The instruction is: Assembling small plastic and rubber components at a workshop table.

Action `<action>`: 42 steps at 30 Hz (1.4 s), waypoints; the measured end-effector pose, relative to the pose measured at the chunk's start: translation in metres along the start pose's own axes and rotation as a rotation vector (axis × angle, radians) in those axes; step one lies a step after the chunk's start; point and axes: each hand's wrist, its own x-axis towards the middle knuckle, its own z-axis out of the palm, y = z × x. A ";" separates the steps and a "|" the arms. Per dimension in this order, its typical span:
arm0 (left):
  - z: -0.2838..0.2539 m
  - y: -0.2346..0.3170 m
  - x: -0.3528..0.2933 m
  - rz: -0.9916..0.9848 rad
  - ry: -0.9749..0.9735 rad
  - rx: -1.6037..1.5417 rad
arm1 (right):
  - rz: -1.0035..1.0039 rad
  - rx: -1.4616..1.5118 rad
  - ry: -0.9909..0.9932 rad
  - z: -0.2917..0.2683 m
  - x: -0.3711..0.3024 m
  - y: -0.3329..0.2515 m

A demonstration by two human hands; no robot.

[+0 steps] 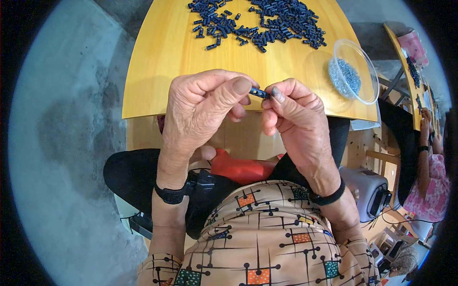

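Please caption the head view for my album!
Left grip and right grip hold a small dark cylindrical piece at a yellow wooden table.

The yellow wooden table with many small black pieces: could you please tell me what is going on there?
A person's left hand and right hand hold one small black cylindrical piece between them, one hand at each end. Beyond the hands, many loose black cylindrical pieces lie on the yellow wooden table. A round clear plastic tub with small shiny silvery pieces is at the table's right side.
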 end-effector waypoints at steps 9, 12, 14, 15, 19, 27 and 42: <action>0.001 0.007 -0.004 -0.052 -0.083 0.200 | 0.042 0.061 -0.011 -0.004 -0.001 0.005; 0.002 0.005 -0.005 -0.019 -0.059 0.180 | 0.051 0.072 -0.010 -0.004 -0.002 0.006; 0.002 0.004 -0.004 -0.024 -0.056 0.187 | 0.059 0.062 -0.005 -0.004 -0.003 0.007; 0.002 0.004 -0.004 -0.029 -0.052 0.194 | 0.076 0.074 -0.016 -0.004 -0.002 0.007; 0.007 0.004 -0.006 -0.018 -0.047 0.193 | 0.113 0.075 -0.055 -0.012 -0.002 0.010; 0.015 -0.003 -0.008 -0.068 -0.054 0.041 | 0.103 0.067 -0.075 -0.017 -0.004 0.011; 0.008 0.002 -0.003 -0.137 -0.075 -0.114 | 0.133 0.311 -0.108 -0.009 0.002 0.016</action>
